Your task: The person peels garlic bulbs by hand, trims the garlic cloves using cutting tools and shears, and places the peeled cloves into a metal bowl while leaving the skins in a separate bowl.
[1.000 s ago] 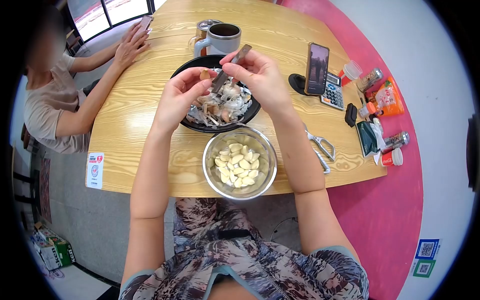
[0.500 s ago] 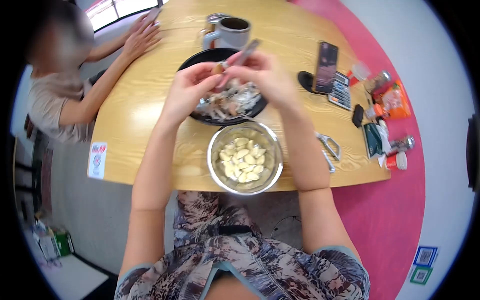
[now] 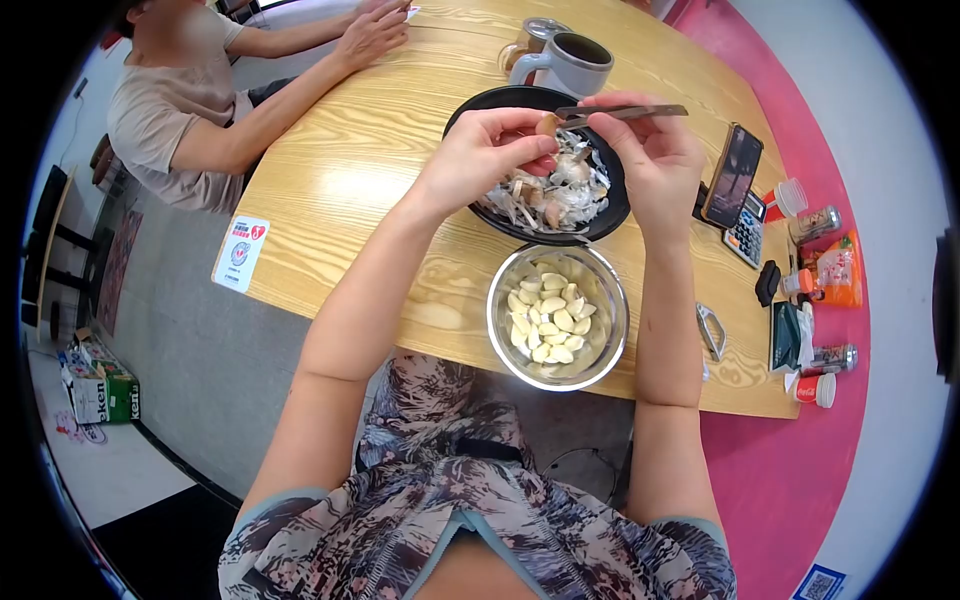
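Note:
Over a black plate (image 3: 487, 101) of garlic skins (image 3: 572, 190), my left hand (image 3: 497, 150) pinches a small brownish garlic clove (image 3: 546, 124) between its fingertips. My right hand (image 3: 655, 145) holds metal tweezers (image 3: 640, 111) nearly level, their tips pointing left beside the clove. Whether the tips touch the clove is hard to tell. Nearer to me, a steel bowl (image 3: 505, 345) holds several peeled garlic cloves (image 3: 549, 318) at the table edge.
A mug (image 3: 578, 66) and a lidded glass (image 3: 540, 34) stand behind the plate. To the right are a phone on a stand (image 3: 733, 178), a calculator (image 3: 745, 232), scissors (image 3: 711, 332), cups and jars. Another person's arm (image 3: 300, 95) rests on the table at the left.
The view has shifted, so the table and bowl appear further right. The tweezers have swung from a steep slant to nearly level, with the clove still in my left hand.

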Motion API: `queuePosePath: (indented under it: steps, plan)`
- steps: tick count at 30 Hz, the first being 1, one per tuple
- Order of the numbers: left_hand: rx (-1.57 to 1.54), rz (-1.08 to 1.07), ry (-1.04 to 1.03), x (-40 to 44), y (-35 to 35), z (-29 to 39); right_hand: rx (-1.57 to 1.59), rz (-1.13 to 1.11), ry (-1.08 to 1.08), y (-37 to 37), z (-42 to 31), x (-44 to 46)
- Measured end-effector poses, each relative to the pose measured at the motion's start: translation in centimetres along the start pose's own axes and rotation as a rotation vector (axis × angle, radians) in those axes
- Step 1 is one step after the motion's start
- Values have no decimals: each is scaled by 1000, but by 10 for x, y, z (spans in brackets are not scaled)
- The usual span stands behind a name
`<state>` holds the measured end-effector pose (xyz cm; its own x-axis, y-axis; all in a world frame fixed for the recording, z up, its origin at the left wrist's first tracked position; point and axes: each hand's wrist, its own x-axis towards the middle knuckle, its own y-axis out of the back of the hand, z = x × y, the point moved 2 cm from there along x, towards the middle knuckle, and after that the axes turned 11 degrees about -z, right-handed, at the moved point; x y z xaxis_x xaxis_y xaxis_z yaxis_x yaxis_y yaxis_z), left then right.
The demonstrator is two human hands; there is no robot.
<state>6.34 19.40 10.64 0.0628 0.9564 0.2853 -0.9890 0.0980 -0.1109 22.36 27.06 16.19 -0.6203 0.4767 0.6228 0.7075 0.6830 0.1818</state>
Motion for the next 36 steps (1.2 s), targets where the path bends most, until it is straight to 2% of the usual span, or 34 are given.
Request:
queuePosePath:
  steps: [7,10,13,15,20,30,36]
  plan:
    - [-4,-83,-17,1,1,-4,-179,-12,69,-4,1,-1]
    - [28,-63,-13,-1,-1,1,-113,3,65,-4,2,-1]
    - [80,-108,-12,5,-4,-2,-211,7,87,6,0,-4]
    - [30,-28,26,-1,-1,-1,-160,17,138,-2,3,-2]
    - [-98,-17,43,-2,-3,1,-306,28,257,-6,-1,-4]
    - [-171,23,63,-1,-1,-4,-237,-22,203,0,-3,-2]
    - [-80,14,54,-2,-5,4,-255,15,203,-2,-5,-1]
